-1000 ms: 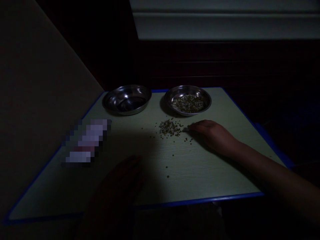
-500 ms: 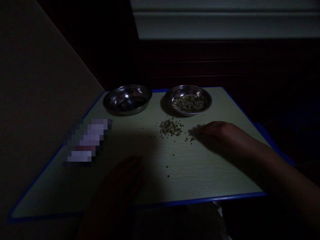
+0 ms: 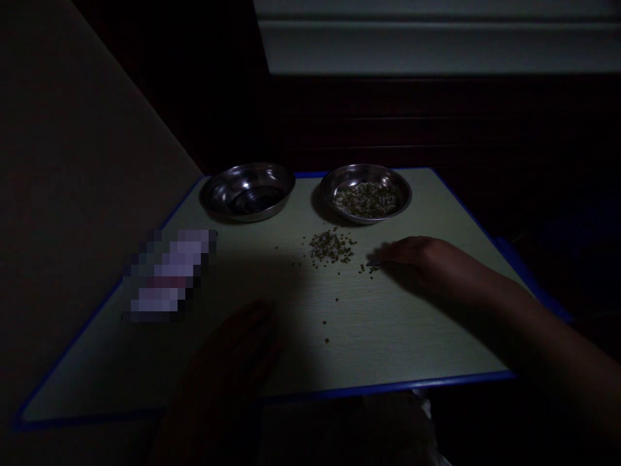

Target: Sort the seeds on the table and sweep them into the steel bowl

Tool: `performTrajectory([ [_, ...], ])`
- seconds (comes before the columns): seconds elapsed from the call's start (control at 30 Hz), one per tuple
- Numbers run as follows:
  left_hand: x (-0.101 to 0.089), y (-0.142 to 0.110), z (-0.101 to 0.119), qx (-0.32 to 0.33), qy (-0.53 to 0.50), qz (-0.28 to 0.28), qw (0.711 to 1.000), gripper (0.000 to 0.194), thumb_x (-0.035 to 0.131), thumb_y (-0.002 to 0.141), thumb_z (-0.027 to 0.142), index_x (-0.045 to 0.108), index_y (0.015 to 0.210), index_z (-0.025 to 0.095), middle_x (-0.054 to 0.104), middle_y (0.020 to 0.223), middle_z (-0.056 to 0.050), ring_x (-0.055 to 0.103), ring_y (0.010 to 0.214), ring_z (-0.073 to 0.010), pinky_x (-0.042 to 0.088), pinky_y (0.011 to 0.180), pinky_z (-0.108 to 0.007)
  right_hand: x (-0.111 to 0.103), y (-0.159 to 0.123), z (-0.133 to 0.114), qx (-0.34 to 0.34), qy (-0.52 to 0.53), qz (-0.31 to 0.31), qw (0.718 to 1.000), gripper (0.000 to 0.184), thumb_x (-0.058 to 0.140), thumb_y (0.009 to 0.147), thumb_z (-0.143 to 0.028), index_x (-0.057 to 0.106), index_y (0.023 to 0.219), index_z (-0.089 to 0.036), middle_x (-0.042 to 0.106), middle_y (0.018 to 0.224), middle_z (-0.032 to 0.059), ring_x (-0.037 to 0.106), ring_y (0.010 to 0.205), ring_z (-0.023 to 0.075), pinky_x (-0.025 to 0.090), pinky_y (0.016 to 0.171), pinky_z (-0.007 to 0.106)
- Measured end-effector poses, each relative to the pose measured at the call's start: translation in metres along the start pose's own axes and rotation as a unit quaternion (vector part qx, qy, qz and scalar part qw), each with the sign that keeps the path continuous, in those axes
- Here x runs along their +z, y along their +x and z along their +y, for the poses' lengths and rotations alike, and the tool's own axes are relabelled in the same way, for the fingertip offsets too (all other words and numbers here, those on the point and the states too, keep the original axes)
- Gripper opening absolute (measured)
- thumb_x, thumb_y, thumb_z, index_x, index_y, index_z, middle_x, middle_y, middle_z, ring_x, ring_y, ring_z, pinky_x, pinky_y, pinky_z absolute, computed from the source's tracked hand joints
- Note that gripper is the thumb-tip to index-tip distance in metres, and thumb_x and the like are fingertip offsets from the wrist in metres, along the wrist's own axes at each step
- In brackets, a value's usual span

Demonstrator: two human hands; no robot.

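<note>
The pale table [image 3: 388, 330], edged in blue, carries everything; at its far left corner sits a metal bowl [image 3: 247, 192], and along the far edge, right of it, a second bowl [image 3: 366, 194] with mixed green and white grains [image 3: 366, 199]; the right hand [image 3: 417, 255], fingers pinched on something small, is toward the right edge; the left hand [image 3: 237, 343] lies in shadow near the front edge, loosely open; a blurred object [image 3: 167, 275] lies by the left edge; the seed pile [image 3: 330, 247] lies just in front of the second bowl.
</note>
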State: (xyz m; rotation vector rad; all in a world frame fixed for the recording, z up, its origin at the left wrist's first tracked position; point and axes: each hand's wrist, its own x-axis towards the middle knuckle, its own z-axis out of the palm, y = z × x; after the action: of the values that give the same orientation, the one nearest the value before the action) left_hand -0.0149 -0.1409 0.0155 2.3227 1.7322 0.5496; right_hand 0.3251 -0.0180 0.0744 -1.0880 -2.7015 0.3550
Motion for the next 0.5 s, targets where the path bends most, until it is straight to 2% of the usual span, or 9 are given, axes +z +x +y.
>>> performTrajectory([
  [0.2, 0.004, -0.001, -0.004, 0.001, 0.017, 0.008, 1.000, 0.043, 0.038, 0.093, 0.046, 0.052, 0.127, 0.023, 0.049, 0.138, -0.008, 0.045, 0.126, -0.0242, 0.042, 0.102, -0.046, 0.001, 0.002, -0.003, -0.006, 0.012, 0.012, 1.000, 0.040, 0.048, 0.089, -0.013, 0.059, 0.125, -0.025, 0.064, 0.123, 0.0048, 0.059, 0.111, 0.0186, 0.044, 0.098, 0.037],
  [0.4, 0.004, -0.001, -0.005, -0.007, 0.030, -0.003, 1.000, 0.043, 0.039, 0.092, 0.047, 0.049, 0.129, 0.026, 0.049, 0.139, -0.006, 0.043, 0.127, -0.0250, 0.041, 0.103, -0.048, 0.009, 0.011, -0.005, -0.074, 0.039, 0.031, 0.996, 0.034, 0.047, 0.090, -0.012, 0.063, 0.119, -0.019, 0.065, 0.121, 0.0060, 0.057, 0.114, 0.0166, 0.041, 0.100, 0.033],
  [0.5, 0.003, -0.002, -0.005, -0.001, 0.017, -0.005, 1.000, 0.046, 0.034, 0.093, 0.049, 0.051, 0.129, 0.024, 0.048, 0.140, -0.007, 0.043, 0.128, -0.0254, 0.040, 0.103, -0.048, 0.007, 0.011, -0.003, -0.093, 0.038, 0.024, 0.995, 0.033, 0.047, 0.089, -0.010, 0.066, 0.114, -0.019, 0.067, 0.118, 0.0044, 0.056, 0.115, 0.0162, 0.039, 0.102, 0.033],
])
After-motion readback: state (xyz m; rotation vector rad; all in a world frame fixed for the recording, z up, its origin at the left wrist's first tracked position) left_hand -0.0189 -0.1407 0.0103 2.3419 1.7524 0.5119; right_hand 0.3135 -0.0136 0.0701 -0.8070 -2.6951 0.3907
